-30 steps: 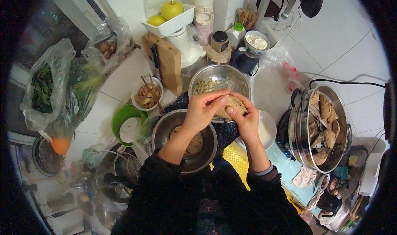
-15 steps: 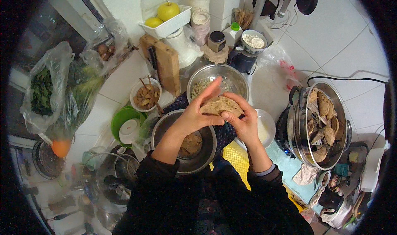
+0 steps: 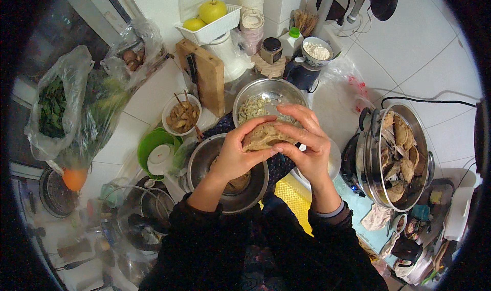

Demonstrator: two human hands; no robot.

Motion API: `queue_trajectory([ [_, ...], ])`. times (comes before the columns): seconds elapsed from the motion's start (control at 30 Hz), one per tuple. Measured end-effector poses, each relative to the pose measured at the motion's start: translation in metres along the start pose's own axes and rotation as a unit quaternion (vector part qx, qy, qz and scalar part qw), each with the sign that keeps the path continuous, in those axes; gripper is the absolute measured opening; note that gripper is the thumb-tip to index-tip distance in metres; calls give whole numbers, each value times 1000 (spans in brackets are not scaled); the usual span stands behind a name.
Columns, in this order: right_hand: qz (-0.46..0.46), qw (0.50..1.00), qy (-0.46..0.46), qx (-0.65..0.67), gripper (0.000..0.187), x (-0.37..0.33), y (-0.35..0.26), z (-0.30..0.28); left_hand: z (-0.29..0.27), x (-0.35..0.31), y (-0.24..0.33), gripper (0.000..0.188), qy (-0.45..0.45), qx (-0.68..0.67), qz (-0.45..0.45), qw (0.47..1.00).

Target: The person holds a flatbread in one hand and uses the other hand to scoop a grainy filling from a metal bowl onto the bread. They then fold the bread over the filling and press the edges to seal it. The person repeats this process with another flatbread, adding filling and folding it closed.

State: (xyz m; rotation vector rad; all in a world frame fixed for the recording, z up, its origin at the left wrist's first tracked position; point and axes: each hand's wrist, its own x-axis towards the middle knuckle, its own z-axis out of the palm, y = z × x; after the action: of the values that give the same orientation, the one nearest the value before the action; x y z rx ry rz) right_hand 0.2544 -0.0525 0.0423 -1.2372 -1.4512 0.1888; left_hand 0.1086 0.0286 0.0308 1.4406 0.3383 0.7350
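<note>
My left hand (image 3: 231, 155) and my right hand (image 3: 313, 150) both hold a folded brown dough dumpling (image 3: 267, 137), thumbs along its near edge. The left fingers curl round one end, while the right fingers arch over the other. Just beyond it stands a steel bowl (image 3: 293, 92) of pale chopped filling (image 3: 253, 106), partly covered by the hands. Beneath my left forearm is a second steel bowl (image 3: 260, 184) with brown dough (image 3: 238, 184) in it. A white bowl (image 3: 335, 160) shows partly behind my right hand.
At right, a steel steamer (image 3: 428, 173) holds several brown dumplings (image 3: 405, 137). A small bowl (image 3: 166, 122) with chopsticks and a green basin (image 3: 146, 148) stand at left. Farther back are a wooden board (image 3: 209, 78), a jar (image 3: 271, 50) and a bowl of white flour (image 3: 316, 50).
My left fingers have curled in round the dumpling from their raised position. My right fingers have lifted and spread over its top, and the dumpling has shifted slightly left.
</note>
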Motion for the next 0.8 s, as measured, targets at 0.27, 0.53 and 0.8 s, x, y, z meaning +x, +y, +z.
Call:
queue_trajectory([
  [0.27, 11, 998, 50, -32, 14, 6, -4, 9, 7, 2, -9, 48, 82, 12, -10, 997],
  [0.53, 108, 989, 73, -72, 11, 7, 25, 4, -16, -2, -24, 47, 150, -260, -104, 948],
  [0.8, 180, 977, 23, -109, 16, 2, 74, 22, -26, -2, -26, 40, 133, -306, -99, 937],
])
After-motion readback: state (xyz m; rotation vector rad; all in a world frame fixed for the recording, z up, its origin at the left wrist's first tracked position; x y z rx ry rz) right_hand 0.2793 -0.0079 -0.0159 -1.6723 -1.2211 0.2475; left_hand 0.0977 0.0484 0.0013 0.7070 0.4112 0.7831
